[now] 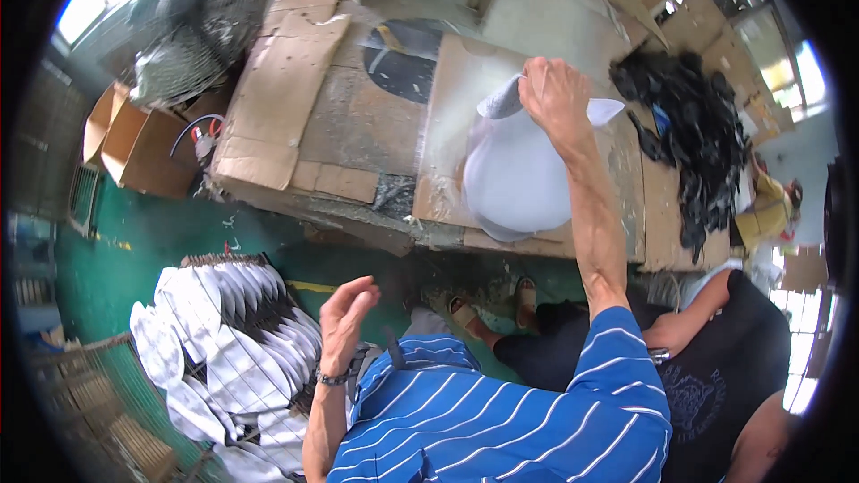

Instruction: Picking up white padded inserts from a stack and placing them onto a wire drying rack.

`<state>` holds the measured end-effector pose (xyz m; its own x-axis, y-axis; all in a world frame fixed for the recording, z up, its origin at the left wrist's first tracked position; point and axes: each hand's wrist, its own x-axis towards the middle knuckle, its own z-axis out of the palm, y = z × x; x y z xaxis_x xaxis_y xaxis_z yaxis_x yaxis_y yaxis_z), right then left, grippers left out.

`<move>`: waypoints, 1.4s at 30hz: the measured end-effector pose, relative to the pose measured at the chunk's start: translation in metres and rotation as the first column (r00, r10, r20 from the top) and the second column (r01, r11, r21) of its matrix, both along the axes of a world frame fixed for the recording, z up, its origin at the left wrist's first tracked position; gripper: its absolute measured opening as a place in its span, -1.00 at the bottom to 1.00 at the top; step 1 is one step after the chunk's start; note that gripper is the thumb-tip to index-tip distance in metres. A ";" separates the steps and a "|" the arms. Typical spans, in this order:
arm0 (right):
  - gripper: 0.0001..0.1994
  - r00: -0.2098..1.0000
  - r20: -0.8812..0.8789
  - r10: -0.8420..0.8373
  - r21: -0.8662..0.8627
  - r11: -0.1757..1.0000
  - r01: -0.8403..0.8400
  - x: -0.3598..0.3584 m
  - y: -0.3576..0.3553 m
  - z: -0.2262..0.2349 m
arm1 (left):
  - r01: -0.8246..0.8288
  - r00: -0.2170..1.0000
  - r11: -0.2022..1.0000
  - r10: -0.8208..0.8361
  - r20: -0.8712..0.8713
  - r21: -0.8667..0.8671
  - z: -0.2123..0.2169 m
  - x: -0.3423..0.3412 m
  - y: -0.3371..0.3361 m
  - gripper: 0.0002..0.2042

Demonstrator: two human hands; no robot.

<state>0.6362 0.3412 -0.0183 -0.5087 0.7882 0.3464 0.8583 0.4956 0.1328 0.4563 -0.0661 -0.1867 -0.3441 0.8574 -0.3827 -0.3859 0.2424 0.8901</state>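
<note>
My right hand (pixel 557 100) reaches over the cardboard-covered table and grips the upper part of a thin white, rounded piece of material (pixel 514 177). The piece's broad lower part lies near the table's front edge; a grey-white flap shows left of my fist and a white pointed corner right of it. What lies inside the fist is hidden. My left hand (pixel 345 320) is raised in front of me, empty, with its fingers loosely bent and partly apart. Nearest to it, at the lower left, a rack holds several similar white pieces (pixel 246 340) in overlapping rows.
Black limp pieces (pixel 693 139) are heaped at the table's right. A dark round patch (pixel 403 58) marks the cardboard (pixel 358 134). A person in a black shirt (pixel 734 349) is close at my right. Open cardboard boxes (pixel 148 139) and a fan (pixel 192 27) stand left.
</note>
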 end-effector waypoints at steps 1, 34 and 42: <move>-0.83 0.997 0.004 0.071 0.002 0.997 -0.071 -0.021 -0.019 0.018 | 0.018 0.997 0.999 -0.021 0.077 0.040 0.013 0.005 0.006 -0.64; -0.64 -0.267 -0.625 0.733 -0.566 -0.662 -0.491 -0.247 -0.769 -0.075 | -0.311 -0.683 -0.851 0.510 0.523 0.424 0.037 0.120 -0.628 -0.53; -0.68 -0.358 -0.495 0.792 -0.621 -0.610 -0.492 -0.262 -0.760 -0.134 | -0.007 -0.796 -0.946 0.202 0.571 0.324 -0.091 0.239 -0.650 -0.59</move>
